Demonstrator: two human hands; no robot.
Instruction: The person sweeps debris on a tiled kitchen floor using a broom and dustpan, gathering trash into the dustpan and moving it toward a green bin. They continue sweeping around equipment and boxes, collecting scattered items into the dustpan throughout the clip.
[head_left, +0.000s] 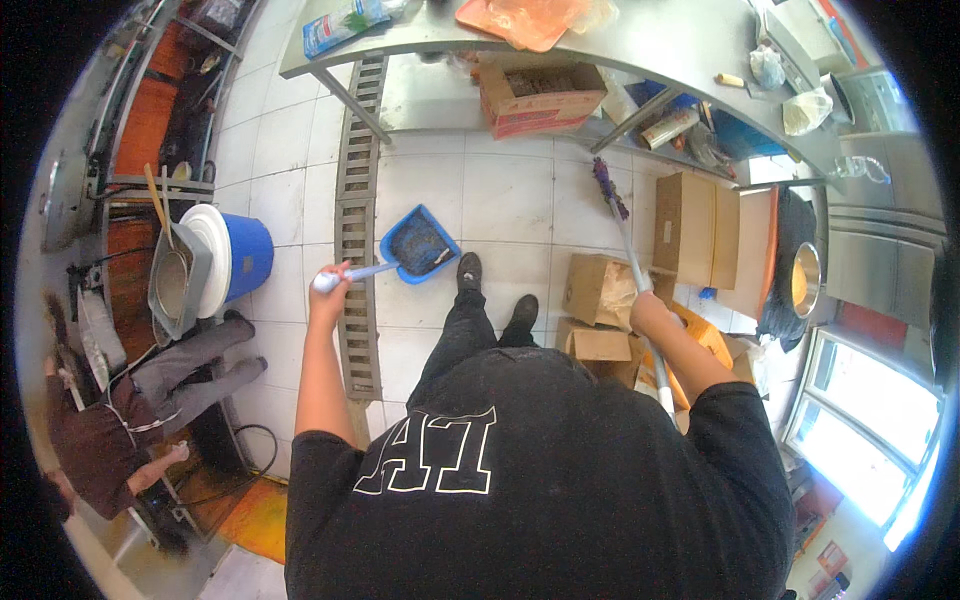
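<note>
My left hand grips the pale handle of a blue dustpan. The pan is in front of my feet, its handle crossing over a floor drain grate; dark debris lies in it. On the other side, my right hand is wrapped around the long grey pole of a broom. The broom's purple bristle head points away from me, near the foot of a steel table, with dark bits caught in it. Whether the head touches the floor I cannot tell.
Cardboard boxes stand to my right beside the broom pole. A blue bucket with a metal pan against it is at left. Below it a co-worker stands at the cooking line. An open carton rests on the table's lower shelf.
</note>
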